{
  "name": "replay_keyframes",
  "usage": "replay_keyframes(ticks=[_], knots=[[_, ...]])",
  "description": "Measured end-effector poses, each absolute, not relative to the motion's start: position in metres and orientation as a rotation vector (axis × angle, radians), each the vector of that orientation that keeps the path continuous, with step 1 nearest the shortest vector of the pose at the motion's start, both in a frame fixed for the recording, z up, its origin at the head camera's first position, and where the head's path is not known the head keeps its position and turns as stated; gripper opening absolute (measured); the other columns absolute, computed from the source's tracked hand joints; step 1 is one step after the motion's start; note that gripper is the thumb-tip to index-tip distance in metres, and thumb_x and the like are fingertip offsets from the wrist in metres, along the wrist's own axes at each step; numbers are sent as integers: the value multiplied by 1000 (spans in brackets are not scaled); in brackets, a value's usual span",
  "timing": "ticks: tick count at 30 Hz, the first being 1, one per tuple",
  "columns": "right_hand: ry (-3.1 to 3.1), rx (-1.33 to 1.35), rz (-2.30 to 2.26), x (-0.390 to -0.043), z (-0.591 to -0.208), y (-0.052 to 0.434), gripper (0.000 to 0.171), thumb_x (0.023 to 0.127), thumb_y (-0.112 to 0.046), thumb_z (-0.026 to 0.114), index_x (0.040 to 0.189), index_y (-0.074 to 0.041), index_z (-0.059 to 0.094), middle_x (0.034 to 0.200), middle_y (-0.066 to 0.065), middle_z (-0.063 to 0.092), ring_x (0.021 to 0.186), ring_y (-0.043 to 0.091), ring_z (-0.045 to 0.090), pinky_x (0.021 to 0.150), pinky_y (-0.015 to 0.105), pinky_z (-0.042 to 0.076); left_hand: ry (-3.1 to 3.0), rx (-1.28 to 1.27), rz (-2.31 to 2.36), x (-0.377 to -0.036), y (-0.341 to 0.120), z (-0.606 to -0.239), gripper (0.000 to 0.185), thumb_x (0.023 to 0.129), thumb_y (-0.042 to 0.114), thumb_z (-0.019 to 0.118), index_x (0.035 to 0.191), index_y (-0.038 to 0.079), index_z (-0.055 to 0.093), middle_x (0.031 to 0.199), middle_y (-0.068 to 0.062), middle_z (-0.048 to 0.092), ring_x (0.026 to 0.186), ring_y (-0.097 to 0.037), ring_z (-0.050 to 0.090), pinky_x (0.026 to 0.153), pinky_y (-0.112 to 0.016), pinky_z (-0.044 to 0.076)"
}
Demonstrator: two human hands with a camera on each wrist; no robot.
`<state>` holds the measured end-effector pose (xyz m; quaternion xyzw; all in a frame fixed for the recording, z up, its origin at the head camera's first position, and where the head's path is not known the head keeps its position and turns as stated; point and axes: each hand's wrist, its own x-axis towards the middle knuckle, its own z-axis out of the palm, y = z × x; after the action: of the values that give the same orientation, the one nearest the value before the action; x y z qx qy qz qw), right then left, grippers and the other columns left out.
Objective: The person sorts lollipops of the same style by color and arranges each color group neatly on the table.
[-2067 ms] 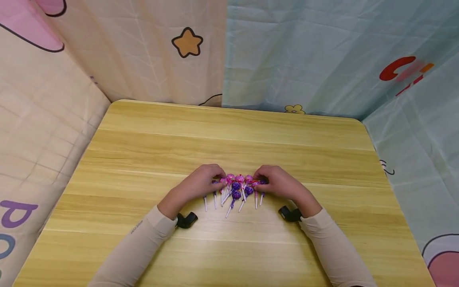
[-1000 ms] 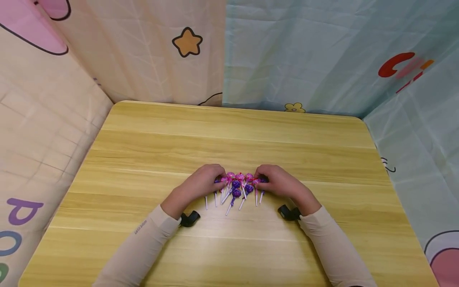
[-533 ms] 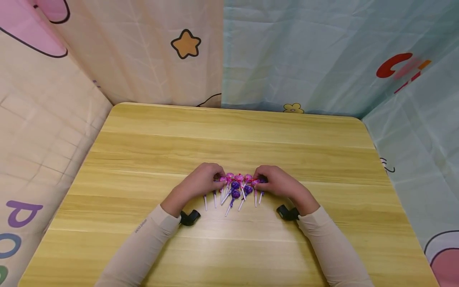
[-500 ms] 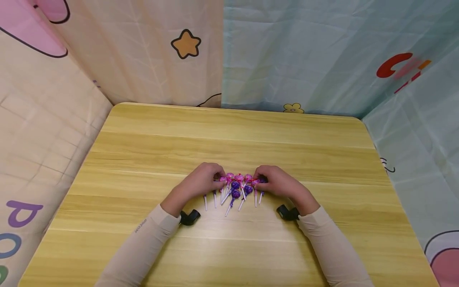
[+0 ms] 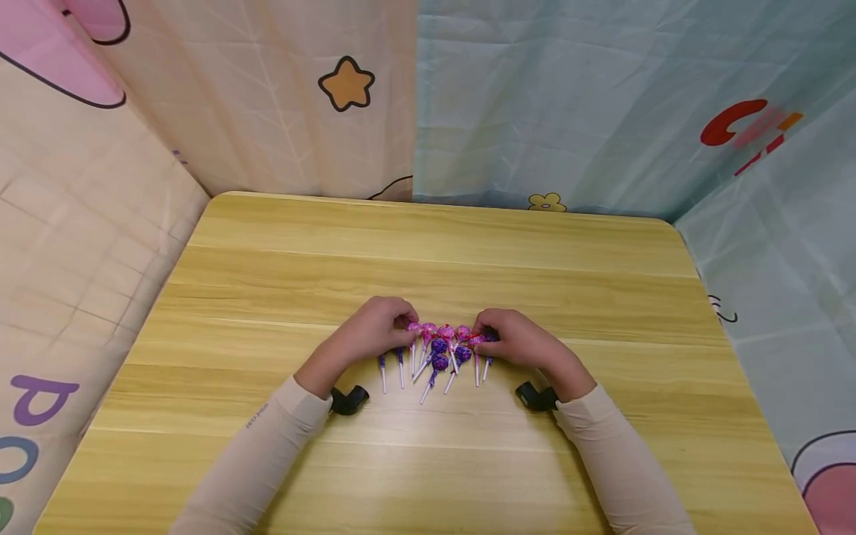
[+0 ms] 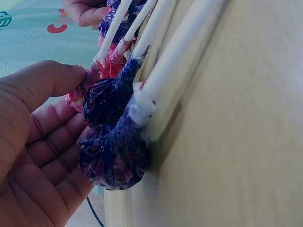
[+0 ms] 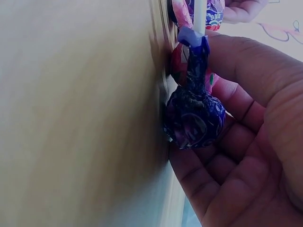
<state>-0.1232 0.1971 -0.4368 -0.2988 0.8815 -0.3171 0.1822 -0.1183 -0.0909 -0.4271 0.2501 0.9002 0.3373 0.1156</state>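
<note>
Two pink lollipops [image 5: 414, 327] sat mid-frame, one pinched by my left hand [image 5: 373, 327], the other by my right hand [image 5: 518, 339], purple lollipops [image 5: 439, 362] lying between on the worktop [image 5: 441, 468]. I judged this an arranging step; next called for aligning them, then release.

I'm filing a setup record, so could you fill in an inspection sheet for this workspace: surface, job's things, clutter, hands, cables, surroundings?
Surface: pale wood-grain table with rounded far corners.
Job's things: round pink-wrapped lollipops and round purple-wrapped lollipops, bunched together, their white sticks on the near side.
Clutter: nothing seen.
Hands: left hand pinches one pink lollipop; right hand pinches another pink lollipop, with a purple one close to its palm.
Cables: nothing seen.
Surroundings: cream printed fabric curtain and pale-blue printed fabric curtain behind the table.
</note>
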Motion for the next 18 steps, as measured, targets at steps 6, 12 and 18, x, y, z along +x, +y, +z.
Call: replay_keyframes(ticks=[6, 12, 18], knots=[[2482, -848, -902, -124, -437, 198, 11, 89, -14, 75, 92, -15, 65, 86, -6, 58, 77, 14, 51, 72, 32, 44, 2637, 736, 985, -123, -93, -427, 15, 89, 20, 75, 99, 9, 72, 90, 4, 67, 82, -9, 62, 78, -31, 53], [2476, -845, -900, -124, -436, 199, 11, 89, -14, 75, 92, -14, 65, 85, -5, 58, 76, 14, 51, 70, 32, 44, 2619, 735, 996, -133, -95, -426, 15, 89, 22, 75, 98, 11, 71, 88, 5, 66, 81, -10, 61, 77, -31, 53], [2471, -842, -912, -125, -436, 199, 11, 90, -14, 75, 92, -15, 64, 84, -5, 57, 76, 14, 51, 69, 31, 44, 2595, 695, 965, -149, -101, -420, 14, 90, 23, 74, 97, 10, 71, 87, 4, 67, 80, -12, 61, 75, -32, 52]])
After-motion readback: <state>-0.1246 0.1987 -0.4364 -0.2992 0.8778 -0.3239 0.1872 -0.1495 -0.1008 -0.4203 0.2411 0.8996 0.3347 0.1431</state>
